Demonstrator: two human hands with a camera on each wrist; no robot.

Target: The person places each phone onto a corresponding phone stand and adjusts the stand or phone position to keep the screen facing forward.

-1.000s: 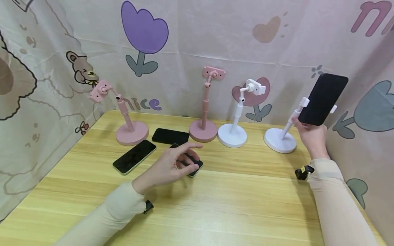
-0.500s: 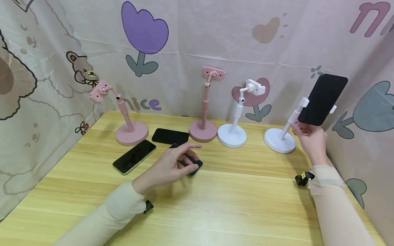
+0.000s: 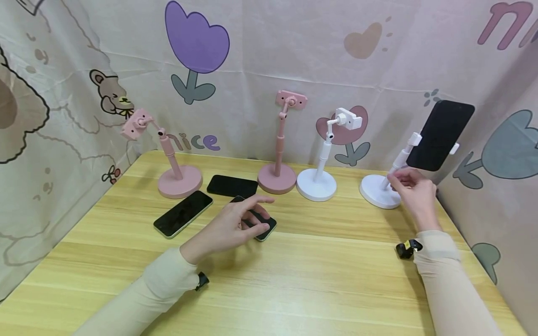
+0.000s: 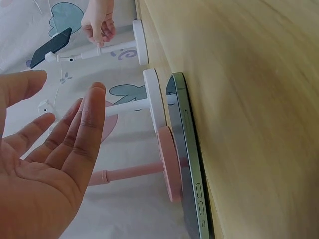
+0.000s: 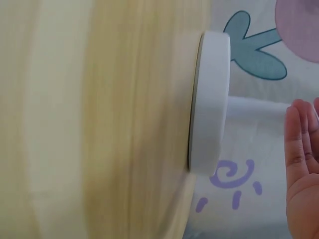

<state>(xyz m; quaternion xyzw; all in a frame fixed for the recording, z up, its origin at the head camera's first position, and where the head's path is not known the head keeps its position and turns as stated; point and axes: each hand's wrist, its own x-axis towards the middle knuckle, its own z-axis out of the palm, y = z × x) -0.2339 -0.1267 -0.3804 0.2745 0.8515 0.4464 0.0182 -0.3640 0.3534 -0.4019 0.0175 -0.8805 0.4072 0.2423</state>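
Note:
A black phone (image 3: pixel 440 135) sits tilted in the clamp of the rightmost white phone stand (image 3: pixel 380 191). My right hand (image 3: pixel 416 193) is beside that stand's pole, below the phone. Its fingertips lie at the pole, and in the right wrist view the fingers look nearly straight; whether they touch is unclear. My left hand (image 3: pixel 231 228) hovers with loosely bent fingers and holds nothing. Under it lies a phone (image 3: pixel 269 228), partly hidden by the fingers; its pale green edge (image 4: pixel 192 149) shows in the left wrist view.
Two more phones lie on the wooden table, one angled (image 3: pixel 183 214) and one sideways (image 3: pixel 232 186). Along the back stand a pink stand (image 3: pixel 180 182), another pink stand (image 3: pixel 277 178) and a white stand (image 3: pixel 317 185), their clamps holding nothing. A printed curtain (image 3: pixel 269 56) hangs close behind.
My right hand has moved away from the phone's lower edge, down and slightly left along the stand's pole. The mounted phone stays in its clamp. My left hand has barely moved.

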